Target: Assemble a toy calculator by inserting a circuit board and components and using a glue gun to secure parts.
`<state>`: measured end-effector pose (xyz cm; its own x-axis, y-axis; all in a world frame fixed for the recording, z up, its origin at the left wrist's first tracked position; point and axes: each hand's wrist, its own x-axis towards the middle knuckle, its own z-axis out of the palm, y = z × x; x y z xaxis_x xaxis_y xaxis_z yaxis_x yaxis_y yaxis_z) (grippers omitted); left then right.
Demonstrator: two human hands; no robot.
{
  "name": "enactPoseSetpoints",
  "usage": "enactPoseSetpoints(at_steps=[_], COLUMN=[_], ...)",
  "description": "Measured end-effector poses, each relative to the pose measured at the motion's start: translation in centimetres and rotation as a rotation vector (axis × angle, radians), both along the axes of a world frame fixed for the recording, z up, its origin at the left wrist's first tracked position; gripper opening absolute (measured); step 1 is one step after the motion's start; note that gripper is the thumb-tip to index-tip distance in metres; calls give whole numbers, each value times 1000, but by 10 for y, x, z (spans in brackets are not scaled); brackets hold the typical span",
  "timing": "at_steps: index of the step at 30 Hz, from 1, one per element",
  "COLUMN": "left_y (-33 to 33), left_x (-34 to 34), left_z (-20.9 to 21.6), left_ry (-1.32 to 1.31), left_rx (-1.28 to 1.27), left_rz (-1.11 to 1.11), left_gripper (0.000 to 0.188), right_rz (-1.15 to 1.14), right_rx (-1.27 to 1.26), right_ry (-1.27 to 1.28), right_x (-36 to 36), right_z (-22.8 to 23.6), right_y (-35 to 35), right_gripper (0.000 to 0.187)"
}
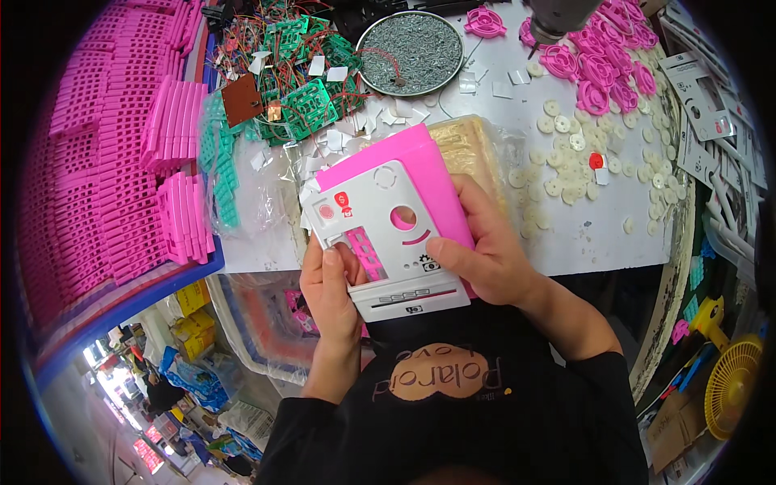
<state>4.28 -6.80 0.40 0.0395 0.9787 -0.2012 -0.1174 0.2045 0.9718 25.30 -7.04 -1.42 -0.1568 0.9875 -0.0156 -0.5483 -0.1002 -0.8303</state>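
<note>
In front of my chest I hold a white plastic toy panel (376,218) with a round hole, a rectangular opening and a slot near its lower edge. Behind it lies a pink plastic panel (440,182), sticking out past the top and right sides. My left hand (333,295) is closed on the white panel's lower left, with fingers at the rectangular opening, where a pink grid part (364,252) shows. My right hand (489,246) grips both panels at the right edge, thumb on the white face. Its fingers are hidden behind.
Stacked pink parts (105,145) fill a blue-edged crate at left. Green circuit boards (311,105) with wires and a round tray of screws (412,52) lie at the back. Pink round parts (598,69) and pale discs (570,145) spread at right, under a hanging tool (558,20).
</note>
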Motion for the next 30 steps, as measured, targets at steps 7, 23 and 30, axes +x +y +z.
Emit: enactPoseSetpoints(at_steps=[7,23,30], left_y=[6,37,37], left_x=[-2,12,12], left_z=[2,5,11], left_ry=[329,178,135], left_rx=[248,176,187], left_rz=[88,35,23], left_gripper=[51,52,53], right_rz=[77,286,271], right_rx=[-344,-289,-267], right_ry=[388,193,222], right_x=[0,31,28], right_z=[6,23,15], right_y=[6,-16,-20], right_gripper=[44,75,77])
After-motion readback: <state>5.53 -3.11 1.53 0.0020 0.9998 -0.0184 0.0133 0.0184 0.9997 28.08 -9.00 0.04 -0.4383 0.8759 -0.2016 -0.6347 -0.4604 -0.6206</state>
